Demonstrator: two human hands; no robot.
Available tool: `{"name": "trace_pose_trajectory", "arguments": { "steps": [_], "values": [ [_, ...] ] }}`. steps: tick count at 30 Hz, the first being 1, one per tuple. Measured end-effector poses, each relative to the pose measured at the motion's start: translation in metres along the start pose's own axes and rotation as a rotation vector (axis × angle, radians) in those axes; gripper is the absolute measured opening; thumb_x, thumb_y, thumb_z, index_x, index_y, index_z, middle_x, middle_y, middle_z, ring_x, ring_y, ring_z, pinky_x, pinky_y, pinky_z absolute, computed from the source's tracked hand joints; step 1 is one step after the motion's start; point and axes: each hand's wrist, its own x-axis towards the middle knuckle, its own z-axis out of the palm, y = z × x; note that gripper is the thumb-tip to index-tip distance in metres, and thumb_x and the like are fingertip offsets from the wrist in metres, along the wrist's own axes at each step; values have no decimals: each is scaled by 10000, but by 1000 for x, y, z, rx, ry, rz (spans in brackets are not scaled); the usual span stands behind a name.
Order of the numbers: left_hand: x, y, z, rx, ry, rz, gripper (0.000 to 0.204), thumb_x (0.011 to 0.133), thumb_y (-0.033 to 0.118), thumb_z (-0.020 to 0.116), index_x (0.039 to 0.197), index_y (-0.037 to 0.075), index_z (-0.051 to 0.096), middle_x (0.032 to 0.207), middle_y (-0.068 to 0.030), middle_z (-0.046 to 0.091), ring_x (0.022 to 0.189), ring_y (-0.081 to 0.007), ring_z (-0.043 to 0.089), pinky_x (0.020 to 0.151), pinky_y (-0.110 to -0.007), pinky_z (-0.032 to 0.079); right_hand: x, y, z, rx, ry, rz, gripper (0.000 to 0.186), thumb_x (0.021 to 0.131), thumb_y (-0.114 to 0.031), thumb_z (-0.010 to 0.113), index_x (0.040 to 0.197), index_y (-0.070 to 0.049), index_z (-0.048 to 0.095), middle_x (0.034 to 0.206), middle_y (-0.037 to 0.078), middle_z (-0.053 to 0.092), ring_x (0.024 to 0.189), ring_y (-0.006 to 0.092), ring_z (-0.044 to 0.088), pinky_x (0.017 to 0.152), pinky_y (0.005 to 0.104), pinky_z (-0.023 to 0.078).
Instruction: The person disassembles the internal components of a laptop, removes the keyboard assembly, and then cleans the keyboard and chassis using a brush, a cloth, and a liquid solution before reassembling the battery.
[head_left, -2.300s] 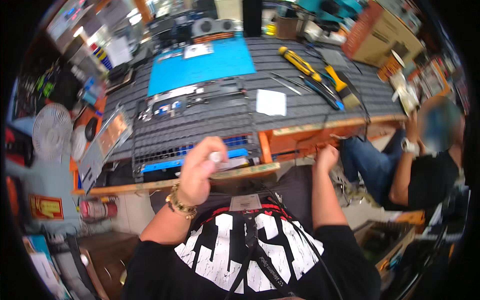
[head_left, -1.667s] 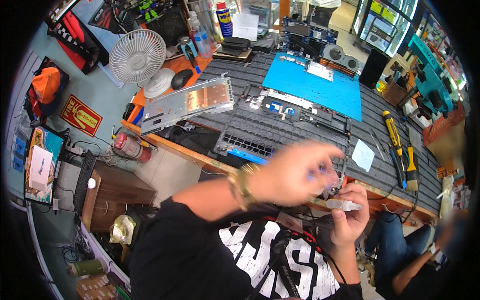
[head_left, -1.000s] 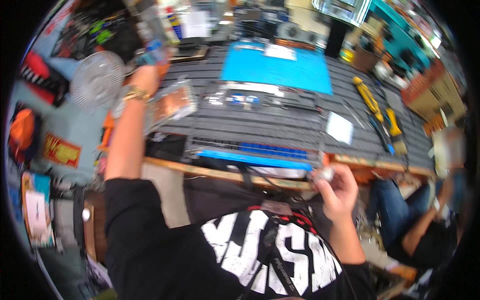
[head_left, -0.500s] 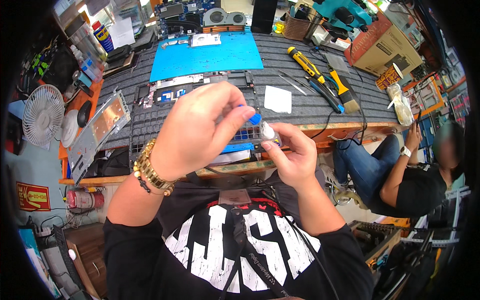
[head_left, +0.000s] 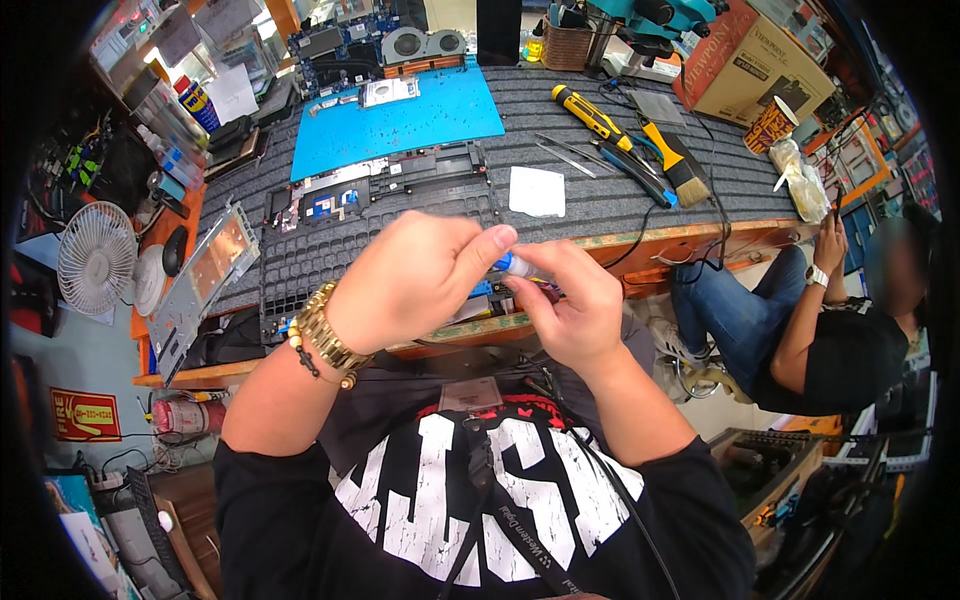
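The grey-matted counter [head_left: 600, 205] spans the upper half, with a blue work mat [head_left: 400, 120] at 12 o'clock and a dark keyboard frame [head_left: 330, 255] at 10 o'clock. Above the counter's front edge, the left hand [head_left: 410, 285] and right hand [head_left: 565, 310] meet at centre, each grip pinched on a small blue-tipped tube [head_left: 515, 266] between them.

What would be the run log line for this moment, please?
left hand: pinches small blue-tipped item | right hand: holds same item | place: above front edge of workbench | nearby: laptop keyboard frame
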Motion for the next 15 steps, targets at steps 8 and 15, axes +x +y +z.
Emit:
{"name": "trace_pose_trajectory", "arguments": {
  "steps": [8, 15],
  "values": [
    [6, 4, 10, 28, 128, 325, 357, 1151, 286, 634, 989, -16, 737, 737, -210, 657, 695, -458, 664, 671, -492, 542, -5, -6, -2, 488, -43, 433, 216, 989, -51, 833, 1190, 5, 777, 981, 103, 777, 813, 161, 739, 712, 275, 564],
    [-1, 13, 10, -52, 29, 258, 351, 1138, 293, 647, 1012, -25, 729, 877, -221, 721, 743, -423, 692, 693, -477, 557, -16, -9, -2, 270, -57, 225, 243, 969, -52, 853, 1190, 10, 774, 992, 121, 770, 819, 211, 746, 708, 311, 574]
  ]
}}
